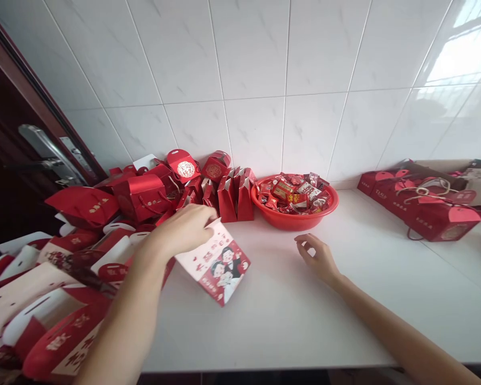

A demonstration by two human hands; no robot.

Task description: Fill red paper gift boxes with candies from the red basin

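Observation:
My left hand (188,227) is closed on the top edge of a pink and red gift box (224,272) printed with a cartoon couple. The box hangs tilted over the white table, and my fingertips on its far side are hidden. To the right, my right hand (316,255) is just above the tabletop with its fingers loosely curved and nothing visible in them. Just beyond that hand stands a red plastic basin (294,220) heaped with wrapped candies (291,193).
Red gift boxes (142,198), many with open tops, crowd the left side. Narrow red bags (236,200) stand beside the basin. A row of red boxes with cord handles (419,206) lies at the right. Behind is a tiled wall (252,128); a door handle (50,152) juts in at left.

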